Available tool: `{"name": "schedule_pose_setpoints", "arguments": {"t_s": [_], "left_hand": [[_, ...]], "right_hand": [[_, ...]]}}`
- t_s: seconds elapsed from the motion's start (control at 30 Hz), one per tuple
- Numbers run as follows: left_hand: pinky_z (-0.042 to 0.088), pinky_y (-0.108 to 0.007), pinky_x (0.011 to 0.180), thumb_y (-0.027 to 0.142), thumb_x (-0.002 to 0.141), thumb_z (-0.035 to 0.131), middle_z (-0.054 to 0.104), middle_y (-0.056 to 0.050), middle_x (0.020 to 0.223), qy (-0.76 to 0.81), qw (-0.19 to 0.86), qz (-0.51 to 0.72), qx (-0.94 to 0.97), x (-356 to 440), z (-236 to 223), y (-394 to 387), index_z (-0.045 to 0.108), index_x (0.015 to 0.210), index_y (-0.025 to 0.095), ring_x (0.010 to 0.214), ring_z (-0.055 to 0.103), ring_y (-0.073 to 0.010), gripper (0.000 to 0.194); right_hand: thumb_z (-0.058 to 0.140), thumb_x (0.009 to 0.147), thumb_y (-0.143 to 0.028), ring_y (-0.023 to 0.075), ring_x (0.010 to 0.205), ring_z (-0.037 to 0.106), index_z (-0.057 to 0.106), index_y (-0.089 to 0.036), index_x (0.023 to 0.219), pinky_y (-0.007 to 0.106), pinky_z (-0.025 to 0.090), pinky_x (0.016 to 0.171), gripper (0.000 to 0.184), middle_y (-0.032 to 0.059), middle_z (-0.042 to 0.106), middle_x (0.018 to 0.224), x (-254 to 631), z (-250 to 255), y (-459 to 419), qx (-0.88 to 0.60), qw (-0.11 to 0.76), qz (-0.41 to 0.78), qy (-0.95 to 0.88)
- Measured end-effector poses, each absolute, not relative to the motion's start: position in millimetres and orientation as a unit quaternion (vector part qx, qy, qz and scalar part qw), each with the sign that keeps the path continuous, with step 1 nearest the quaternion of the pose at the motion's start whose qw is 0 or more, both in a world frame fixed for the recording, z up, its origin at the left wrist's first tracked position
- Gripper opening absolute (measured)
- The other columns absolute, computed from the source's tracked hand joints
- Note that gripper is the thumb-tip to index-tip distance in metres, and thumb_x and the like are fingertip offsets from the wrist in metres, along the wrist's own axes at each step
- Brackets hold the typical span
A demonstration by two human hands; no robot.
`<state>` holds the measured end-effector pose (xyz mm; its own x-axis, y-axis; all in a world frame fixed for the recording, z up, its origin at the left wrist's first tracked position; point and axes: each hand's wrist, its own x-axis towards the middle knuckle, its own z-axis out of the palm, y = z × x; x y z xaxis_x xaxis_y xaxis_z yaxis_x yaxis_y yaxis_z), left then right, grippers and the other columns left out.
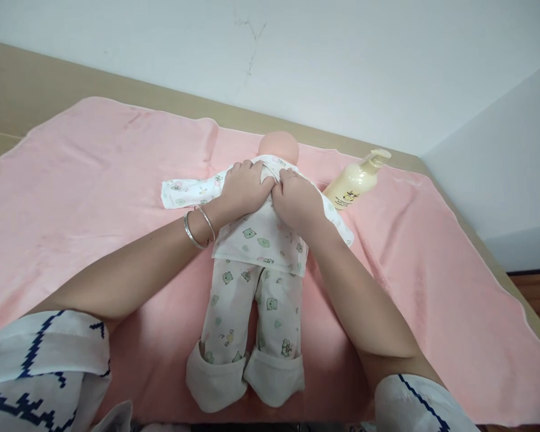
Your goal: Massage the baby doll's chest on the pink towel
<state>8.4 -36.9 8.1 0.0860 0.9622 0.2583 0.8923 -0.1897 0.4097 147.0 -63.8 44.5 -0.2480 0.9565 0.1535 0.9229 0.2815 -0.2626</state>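
A baby doll [279,146] lies stretched out with its head away from me, dressed in a white printed top [261,240] and matching pants [276,306] with turned-up cuffs. Both my hands meet at the upper chest of the top. The fingers of my left hand [247,187] are closed on the fabric near the neckline. Right beside it, my right hand [297,198] pinches the front edge of the same top. What exactly lies between the fingertips is mostly hidden. One sleeve reaches out to the left, the other slants down to the right.
A pink blanket [94,198] covers most of the wooden surface [36,78] under the doll. A pale yellow pump bottle [353,183] lies tilted by the doll's right-hand sleeve. Behind rises a white wall [319,66] with a crack.
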Motion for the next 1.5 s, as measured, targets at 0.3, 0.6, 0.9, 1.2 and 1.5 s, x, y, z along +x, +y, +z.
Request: {"name": "schedule_pose_setpoints", "arguments": {"t_s": [0.3, 0.6, 0.9, 1.2, 1.5], "left_hand": [[0.051, -0.056, 0.112, 0.032, 0.102, 0.039, 0.071, -0.021, 0.129, 0.623, 0.08, 0.233, 0.742, 9.1, 10.9, -39.4, 0.07, 0.128, 0.016, 0.124, 0.064, -0.0382, 0.044], [0.046, -0.054, 0.121, 0.031, 0.104, 0.037, 0.069, -0.018, 0.136, 0.613, 0.087, 0.248, 0.745, 9.3, 9.9, -41.4, 0.066, 0.143, 0.015, 0.131, 0.06, -0.036, 0.052], [0.046, -0.055, 0.121, 0.031, 0.103, 0.038, 0.072, -0.016, 0.132, 0.604, 0.088, 0.27, 0.744, 8.1, 6.9, -39.0, 0.07, 0.137, 0.017, 0.129, 0.062, -0.0352, 0.049], [0.047, -0.052, 0.121, 0.032, 0.103, 0.036, 0.07, -0.018, 0.136, 0.61, 0.088, 0.25, 0.747, 8.8, 11.5, -41.7, 0.068, 0.139, 0.015, 0.13, 0.063, -0.0345, 0.051], [0.047, -0.053, 0.12, 0.033, 0.102, 0.038, 0.071, -0.018, 0.136, 0.614, 0.093, 0.25, 0.743, 8.2, 11.9, -41.6, 0.068, 0.137, 0.016, 0.13, 0.063, -0.0355, 0.049]], "right_hand": [[0.035, 0.103, -0.032, 0.0393, 0.166, 0.038, 0.061, -0.007, 0.146, 0.064, 0.029, 0.137, 0.055, 0.0215, 0.05, 0.17, 159.0, 29.8, -40.5, -0.601, 0.186, 0.113, -0.769], [0.037, 0.103, -0.038, 0.0376, 0.168, 0.035, 0.053, -0.005, 0.156, 0.063, 0.027, 0.139, 0.065, 0.0212, 0.044, 0.174, 162.2, 25.6, -37.0, -0.608, 0.195, 0.116, -0.761], [0.038, 0.102, -0.04, 0.0372, 0.167, 0.037, 0.053, -0.007, 0.158, 0.062, 0.027, 0.139, 0.066, 0.0196, 0.047, 0.173, 164.2, 20.8, -34.8, -0.601, 0.209, 0.109, -0.763], [0.037, 0.104, -0.037, 0.0376, 0.167, 0.038, 0.053, -0.005, 0.157, 0.059, 0.03, 0.139, 0.064, 0.0212, 0.047, 0.172, 161.8, 25.9, -38.3, -0.607, 0.195, 0.106, -0.763], [0.038, 0.102, -0.035, 0.04, 0.157, 0.05, 0.068, -0.007, 0.139, 0.061, 0.039, 0.132, 0.054, 0.0228, 0.059, 0.162, 159.9, 30.7, -43.6, -0.607, 0.202, 0.1, -0.762]]}}
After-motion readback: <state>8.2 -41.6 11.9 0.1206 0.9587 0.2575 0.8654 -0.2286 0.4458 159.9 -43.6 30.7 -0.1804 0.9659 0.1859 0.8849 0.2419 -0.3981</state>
